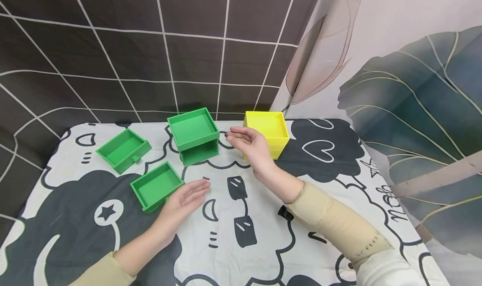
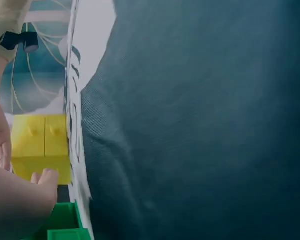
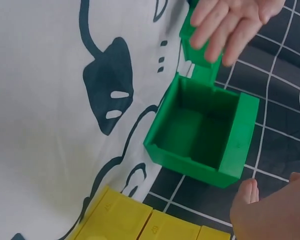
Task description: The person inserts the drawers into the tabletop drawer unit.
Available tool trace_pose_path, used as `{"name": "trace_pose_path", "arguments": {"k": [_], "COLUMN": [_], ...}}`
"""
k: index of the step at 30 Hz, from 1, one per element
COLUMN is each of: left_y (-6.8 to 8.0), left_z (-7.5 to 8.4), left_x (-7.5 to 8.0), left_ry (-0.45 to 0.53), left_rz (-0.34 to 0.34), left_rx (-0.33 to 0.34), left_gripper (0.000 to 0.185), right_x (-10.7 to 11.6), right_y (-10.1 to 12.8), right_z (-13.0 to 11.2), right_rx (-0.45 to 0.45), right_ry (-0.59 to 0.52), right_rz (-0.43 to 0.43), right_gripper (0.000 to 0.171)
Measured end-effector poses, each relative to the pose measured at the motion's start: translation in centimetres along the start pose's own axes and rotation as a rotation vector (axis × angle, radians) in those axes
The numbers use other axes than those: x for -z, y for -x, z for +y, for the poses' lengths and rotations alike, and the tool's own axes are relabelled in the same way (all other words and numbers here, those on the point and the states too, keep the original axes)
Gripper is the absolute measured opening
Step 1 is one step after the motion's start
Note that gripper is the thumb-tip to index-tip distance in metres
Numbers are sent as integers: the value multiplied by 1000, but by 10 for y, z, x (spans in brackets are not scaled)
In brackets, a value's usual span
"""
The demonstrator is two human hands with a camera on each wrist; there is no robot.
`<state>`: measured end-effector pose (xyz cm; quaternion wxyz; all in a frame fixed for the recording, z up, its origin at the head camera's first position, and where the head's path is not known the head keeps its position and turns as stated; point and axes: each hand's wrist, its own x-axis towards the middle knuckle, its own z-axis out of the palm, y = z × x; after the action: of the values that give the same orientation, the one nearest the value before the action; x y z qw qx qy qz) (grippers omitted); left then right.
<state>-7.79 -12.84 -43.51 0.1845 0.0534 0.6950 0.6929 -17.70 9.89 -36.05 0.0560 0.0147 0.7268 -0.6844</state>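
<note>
Both hands are hovering with relaxed fingers, grasping nothing. The left hand [image 1: 186, 199] is lying palm-up just beside the near green tray [image 1: 156, 186], its fingertips almost touching the tray's right wall. The right hand [image 1: 250, 144] is hanging loosely between the green cabinet [image 1: 193, 135] and the yellow cabinet [image 1: 268, 133], close to both but gripping neither. A second green tray [image 1: 123, 149], with a small knob on its front, is sitting well apart on the left of the cloth [image 1: 241, 219]. The trays and cabinets look like thin, rigid printed plastic, so they are probably light, stiff and a little slick; pinching a tray by its two side walls or its knob seems the safest hold. The right wrist view is showing the green cabinet's hollow lower slot, open and empty, which the head view is barely revealing. The left wrist view is mostly filled by dark fabric, yet it is showing two knobs on the yellow cabinet's front, hidden from the head camera.
</note>
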Motion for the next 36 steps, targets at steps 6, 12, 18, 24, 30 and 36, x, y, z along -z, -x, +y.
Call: {"name": "trace_pose_path", "arguments": {"k": [6, 12, 18, 24, 30, 36], "left_y": [12, 24, 35, 40, 40, 37], "left_z": [-7, -21, -37, -40, -34, -28], "left_x": [10, 22, 35, 41, 42, 42], "left_ry": [179, 388, 566, 628, 660, 664], "left_rz": [-22, -69, -40, 77, 165, 209], "left_rx": [152, 217, 245, 292, 354, 379], "left_gripper": [60, 65, 64, 47, 26, 37], "right_x": [-13, -23, -28, -33, -39, -45], "right_y": [-11, -23, -34, -48, -64, -80], "right_z": [2, 5, 9, 14, 18, 20], "right_rx": [87, 159, 199, 228, 249, 278], "right_ry": [74, 163, 189, 204, 180, 194], "right_rz": [-10, 7, 33, 45, 33, 11], "right_gripper": [42, 43, 43, 44, 46, 48]}}
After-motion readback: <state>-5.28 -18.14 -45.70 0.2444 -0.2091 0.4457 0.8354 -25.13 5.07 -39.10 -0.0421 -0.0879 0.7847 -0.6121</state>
